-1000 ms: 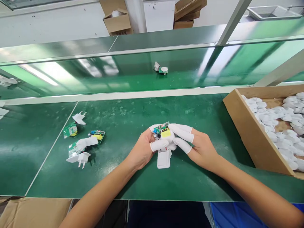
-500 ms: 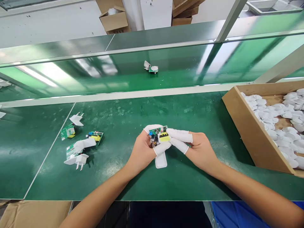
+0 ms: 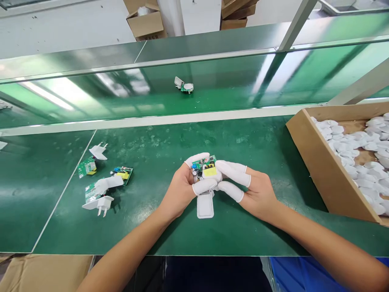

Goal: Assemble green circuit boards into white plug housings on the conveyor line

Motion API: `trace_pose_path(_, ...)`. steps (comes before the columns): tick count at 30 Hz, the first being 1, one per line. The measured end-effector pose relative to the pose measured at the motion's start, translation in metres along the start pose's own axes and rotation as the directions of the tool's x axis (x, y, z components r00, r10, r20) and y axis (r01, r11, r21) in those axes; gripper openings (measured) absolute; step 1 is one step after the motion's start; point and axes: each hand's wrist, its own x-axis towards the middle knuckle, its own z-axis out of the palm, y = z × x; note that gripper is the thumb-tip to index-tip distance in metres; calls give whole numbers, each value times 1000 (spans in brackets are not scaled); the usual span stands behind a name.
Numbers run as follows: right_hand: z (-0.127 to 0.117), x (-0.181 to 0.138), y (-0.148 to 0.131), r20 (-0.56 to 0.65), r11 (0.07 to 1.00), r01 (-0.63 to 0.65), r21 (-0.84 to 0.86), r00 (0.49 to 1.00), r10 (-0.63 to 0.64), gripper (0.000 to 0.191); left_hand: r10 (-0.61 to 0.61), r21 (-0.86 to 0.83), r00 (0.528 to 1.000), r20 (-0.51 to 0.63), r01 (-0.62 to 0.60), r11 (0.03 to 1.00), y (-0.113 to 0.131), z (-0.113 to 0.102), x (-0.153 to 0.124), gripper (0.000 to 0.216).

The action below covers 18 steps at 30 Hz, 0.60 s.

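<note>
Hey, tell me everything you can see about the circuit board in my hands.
The circuit board is small and green, with a yellow block, a blue part and dark bits crowded on its upward face. It sits above the green table, between the white-covered fingers of your left hand and right hand. A white, plastic-looking piece extends below, towards you; whether they're joined is hidden.

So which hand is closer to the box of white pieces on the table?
The right hand. It sits left of the box, right of the circuit board; the left hand is farther left, at the board's left side.
</note>
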Motion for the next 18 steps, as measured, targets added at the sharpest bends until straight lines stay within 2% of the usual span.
trace_pose_path(5,3,-2,6,18,998,43,-45,999,-43,39,-42,-27,999,22,43,999,4,2,-2,65)
trace_pose_path(11,4,-5,12,-22,973,214,-89,976,-217,47,-48,-23,999,6,48,999,0,2,1,58)
trace_pose_path(15,3,-6,17,8,934,274,-228,960,-279,49,-70,-44,998,3,70,997,-1,2,2,59)
trace_pose_path(18,0,-5,20,25,904,292,-313,954,-299,45,-65,-122,997,39,70,990,1,3,1,48)
